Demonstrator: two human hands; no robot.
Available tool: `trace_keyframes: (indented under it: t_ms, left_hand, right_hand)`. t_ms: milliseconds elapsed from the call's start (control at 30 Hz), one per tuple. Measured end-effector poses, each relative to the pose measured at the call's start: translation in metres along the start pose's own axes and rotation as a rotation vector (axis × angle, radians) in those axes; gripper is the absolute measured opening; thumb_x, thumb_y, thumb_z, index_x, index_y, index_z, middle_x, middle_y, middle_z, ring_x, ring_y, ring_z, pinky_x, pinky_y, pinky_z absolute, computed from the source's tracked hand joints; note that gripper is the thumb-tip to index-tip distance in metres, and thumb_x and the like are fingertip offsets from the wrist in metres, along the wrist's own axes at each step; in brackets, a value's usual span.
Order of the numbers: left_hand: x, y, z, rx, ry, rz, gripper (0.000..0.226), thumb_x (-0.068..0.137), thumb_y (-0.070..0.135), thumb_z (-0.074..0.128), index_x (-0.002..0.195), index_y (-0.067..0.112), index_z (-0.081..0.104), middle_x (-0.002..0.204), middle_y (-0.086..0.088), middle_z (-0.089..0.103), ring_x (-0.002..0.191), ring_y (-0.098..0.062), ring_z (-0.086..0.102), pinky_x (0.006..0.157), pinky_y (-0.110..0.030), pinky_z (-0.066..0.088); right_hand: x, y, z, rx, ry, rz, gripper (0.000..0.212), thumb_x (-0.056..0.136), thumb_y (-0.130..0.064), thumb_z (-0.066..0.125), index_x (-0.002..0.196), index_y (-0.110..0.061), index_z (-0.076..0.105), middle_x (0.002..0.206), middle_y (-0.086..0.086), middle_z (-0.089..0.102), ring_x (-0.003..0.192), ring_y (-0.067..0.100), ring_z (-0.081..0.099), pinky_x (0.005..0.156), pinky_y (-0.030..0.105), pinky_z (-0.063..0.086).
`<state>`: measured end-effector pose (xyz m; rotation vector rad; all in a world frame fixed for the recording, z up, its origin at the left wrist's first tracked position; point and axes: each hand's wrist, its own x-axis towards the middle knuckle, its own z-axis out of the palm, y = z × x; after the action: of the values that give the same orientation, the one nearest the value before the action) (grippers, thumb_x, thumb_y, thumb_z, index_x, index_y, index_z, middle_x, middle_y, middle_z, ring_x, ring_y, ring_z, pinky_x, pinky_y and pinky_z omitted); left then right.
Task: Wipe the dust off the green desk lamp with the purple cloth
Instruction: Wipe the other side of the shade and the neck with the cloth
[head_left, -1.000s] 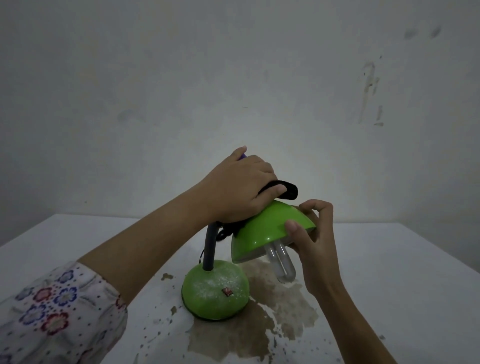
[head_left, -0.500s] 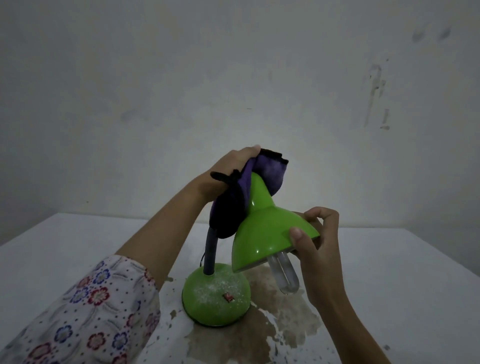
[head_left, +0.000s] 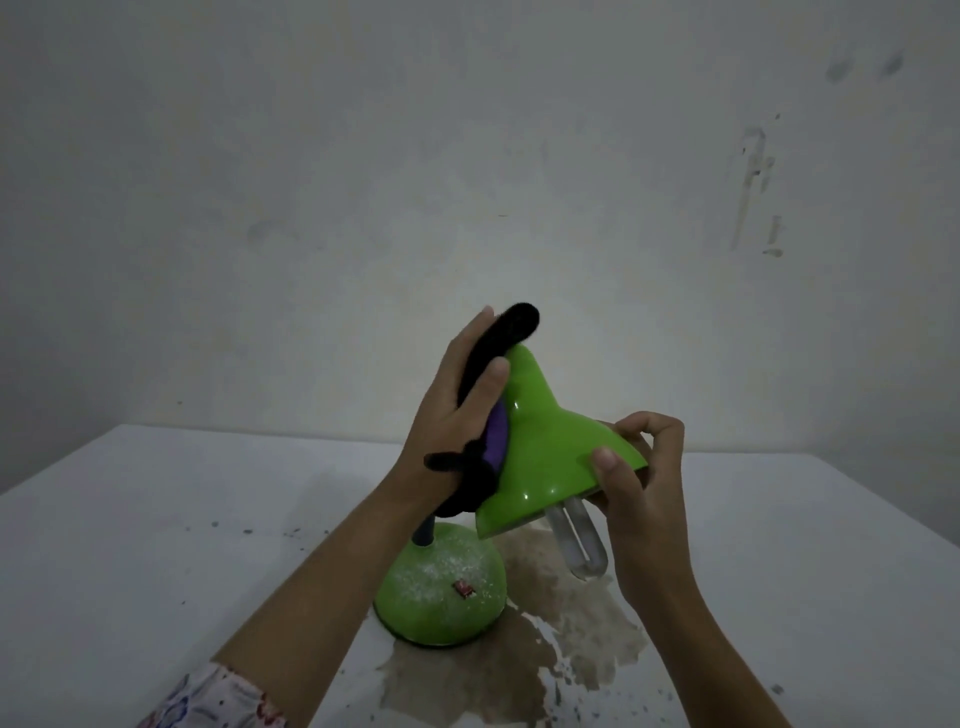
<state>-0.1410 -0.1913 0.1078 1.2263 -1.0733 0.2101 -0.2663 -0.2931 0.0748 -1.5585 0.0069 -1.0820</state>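
Note:
The green desk lamp stands at the middle of the table, its shade (head_left: 545, 447) tilted up and to the left. White dust speckles its round base (head_left: 441, 587), and a clear bulb (head_left: 579, 540) pokes out below the shade. My left hand (head_left: 457, 405) grips the purple cloth (head_left: 496, 441), which looks dark in the dim light, and presses it against the left side of the shade's neck. My right hand (head_left: 639, 483) pinches the shade's lower right rim, thumb on the outside.
The white table (head_left: 156, 519) carries a brown stain (head_left: 545, 649) right of and in front of the lamp base, plus small dark specks. A plain wall (head_left: 467, 156) rises behind the table's far edge.
The shade has been tipped upward from a flat position. My left hand with the cloth has slid from the top of the shade to the left side of its neck. My right hand keeps the rim.

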Motion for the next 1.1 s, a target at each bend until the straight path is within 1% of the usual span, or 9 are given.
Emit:
trace_keyframes:
  t_ms: [133, 367, 433, 533, 667, 767, 900, 1033, 1100]
  left_hand:
    - [-0.016, 0.008, -0.009, 0.228, -0.171, 0.129, 0.039, 0.095, 0.047, 0.035, 0.134, 0.044, 0.042, 0.155, 0.016, 0.021, 0.145, -0.005, 0.002, 0.116, -0.02, 0.012]
    - [-0.052, 0.021, 0.005, 0.125, -0.066, 0.101, 0.036, 0.095, 0.034, 0.035, 0.13, 0.035, 0.045, 0.145, 0.015, 0.04, 0.143, -0.006, 0.019, 0.115, -0.026, 0.024]
    - [-0.069, 0.018, 0.011, 0.053, 0.002, -0.003, 0.04, 0.094, 0.04, 0.037, 0.131, 0.029, 0.048, 0.14, 0.001, 0.05, 0.138, -0.02, 0.033, 0.109, -0.032, 0.035]
    - [-0.088, 0.017, 0.015, -0.012, 0.098, -0.164, 0.051, 0.092, 0.045, 0.041, 0.13, 0.013, 0.054, 0.099, -0.033, 0.058, 0.097, -0.056, 0.047, 0.074, -0.056, 0.043]
    - [-0.097, 0.016, 0.016, -0.093, 0.163, -0.249, 0.051, 0.085, 0.058, 0.045, 0.114, 0.02, 0.063, 0.054, -0.014, 0.044, 0.049, -0.028, 0.042, 0.046, -0.036, 0.035]
    - [-0.1, 0.017, 0.018, -0.184, 0.183, -0.327, 0.034, 0.087, 0.062, 0.046, 0.109, 0.042, 0.064, 0.077, -0.02, 0.063, 0.066, -0.025, 0.057, 0.06, -0.039, 0.045]
    - [-0.09, 0.014, 0.02, -0.307, 0.209, -0.515, 0.069, 0.069, 0.062, 0.046, 0.125, 0.023, 0.058, 0.109, -0.004, 0.069, 0.101, -0.025, 0.063, 0.092, -0.041, 0.049]
    - [-0.07, 0.01, 0.022, -0.7, 0.248, -0.715, 0.052, 0.089, 0.052, 0.035, 0.084, 0.021, 0.077, 0.076, -0.005, 0.074, 0.065, -0.022, 0.069, 0.061, -0.026, 0.056]
    - [-0.062, 0.001, 0.021, -0.78, 0.217, -0.718, 0.057, 0.096, 0.048, 0.025, 0.09, 0.019, 0.073, 0.075, -0.005, 0.074, 0.062, -0.019, 0.07, 0.051, -0.024, 0.056]
  right_hand:
    - [0.001, 0.0, 0.0, -0.027, 0.018, 0.006, 0.049, 0.059, -0.054, 0.06, 0.094, -0.027, 0.039, 0.081, -0.008, 0.052, 0.067, 0.004, 0.057, 0.063, 0.035, 0.052]
    - [0.003, 0.0, -0.001, -0.03, 0.029, 0.019, 0.047, 0.059, -0.053, 0.059, 0.093, -0.027, 0.039, 0.08, -0.008, 0.052, 0.068, 0.008, 0.057, 0.07, 0.046, 0.05]
    - [0.004, 0.001, -0.002, -0.02, 0.047, 0.029, 0.047, 0.059, -0.054, 0.058, 0.092, -0.028, 0.039, 0.08, -0.007, 0.052, 0.066, 0.008, 0.055, 0.07, 0.046, 0.049]
    - [0.005, 0.002, -0.003, -0.023, 0.063, 0.031, 0.045, 0.059, -0.053, 0.056, 0.091, -0.028, 0.039, 0.078, -0.007, 0.05, 0.062, 0.003, 0.052, 0.069, 0.043, 0.046]
    - [0.003, 0.002, -0.001, -0.034, 0.042, 0.02, 0.046, 0.06, -0.054, 0.058, 0.092, -0.027, 0.039, 0.078, -0.007, 0.05, 0.065, 0.008, 0.051, 0.069, 0.043, 0.047]
    - [0.002, 0.001, 0.0, -0.035, 0.036, 0.009, 0.047, 0.06, -0.054, 0.058, 0.092, -0.026, 0.039, 0.08, -0.006, 0.048, 0.065, 0.007, 0.051, 0.068, 0.042, 0.046]
    - [0.0, 0.001, 0.0, -0.042, 0.035, 0.004, 0.046, 0.06, -0.054, 0.057, 0.091, -0.026, 0.039, 0.078, -0.009, 0.047, 0.065, 0.003, 0.05, 0.067, 0.04, 0.046]
    - [0.001, 0.001, 0.0, -0.043, 0.028, 0.007, 0.045, 0.06, -0.054, 0.058, 0.09, -0.026, 0.039, 0.077, -0.01, 0.047, 0.066, 0.004, 0.05, 0.066, 0.04, 0.045]
    - [0.002, 0.001, 0.0, -0.045, 0.025, 0.005, 0.043, 0.06, -0.053, 0.057, 0.09, -0.026, 0.04, 0.079, -0.007, 0.046, 0.066, 0.004, 0.05, 0.066, 0.04, 0.045]
